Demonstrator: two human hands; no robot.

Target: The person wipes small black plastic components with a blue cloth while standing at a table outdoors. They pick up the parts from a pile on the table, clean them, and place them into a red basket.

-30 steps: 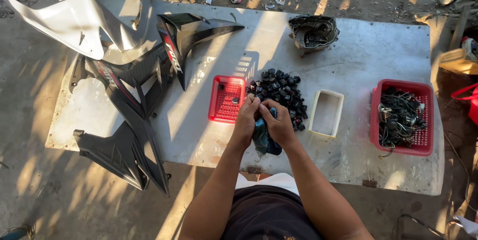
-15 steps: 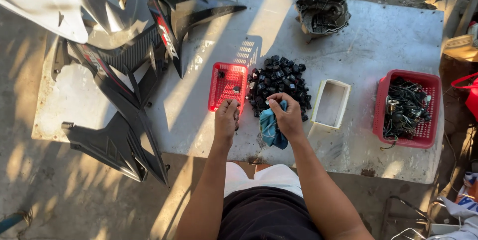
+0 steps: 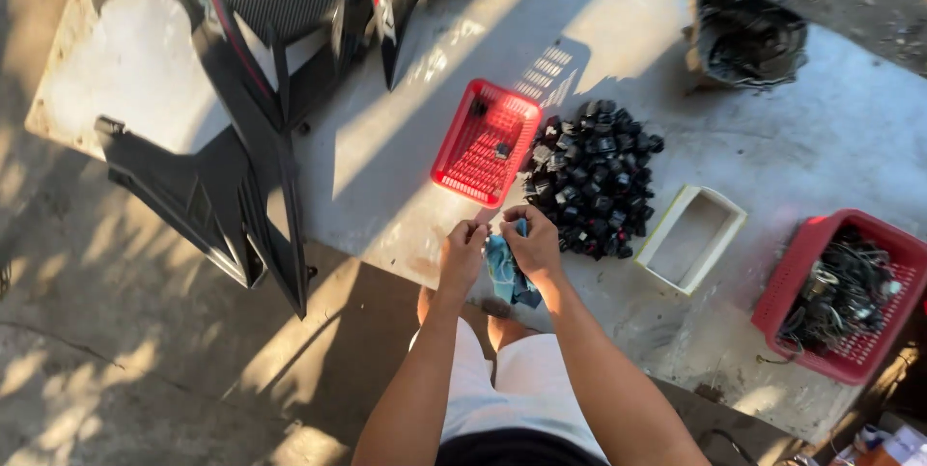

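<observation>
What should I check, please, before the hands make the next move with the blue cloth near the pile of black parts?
1. Both hands on the blue cloth: ok, left hand and right hand pinch it at the table edge.
2. A part inside the cloth: cannot tell, the hands hide it.
3. Pile of black parts within reach: ok, just beyond the right hand.
4. Near red basket has room: ok, only a few small pieces inside.
5. White tray free: ok, it looks empty.
6. Far red basket: ok, holds tangled dark pieces, on the table.
</observation>
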